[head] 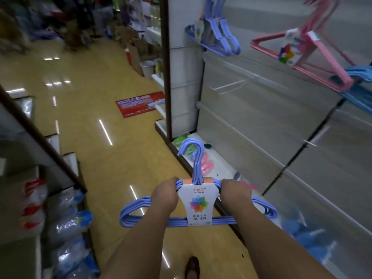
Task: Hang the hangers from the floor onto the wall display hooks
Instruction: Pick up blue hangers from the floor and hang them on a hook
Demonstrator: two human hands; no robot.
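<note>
Between both hands' fingers [177, 183], blue hanger bundle [198, 222]

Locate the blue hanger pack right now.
Head view, lower centre: the blue hanger pack is held up over the aisle floor between the left hand and right hand, left of the wall display.

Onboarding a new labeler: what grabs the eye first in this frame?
Centre foreground: both hands, left hand and right hand, grip a blue hanger bundle by its shoulders, hooks up. Upper right on the wall panel, a pink hanger pack hangs beside another blue pack.
</note>
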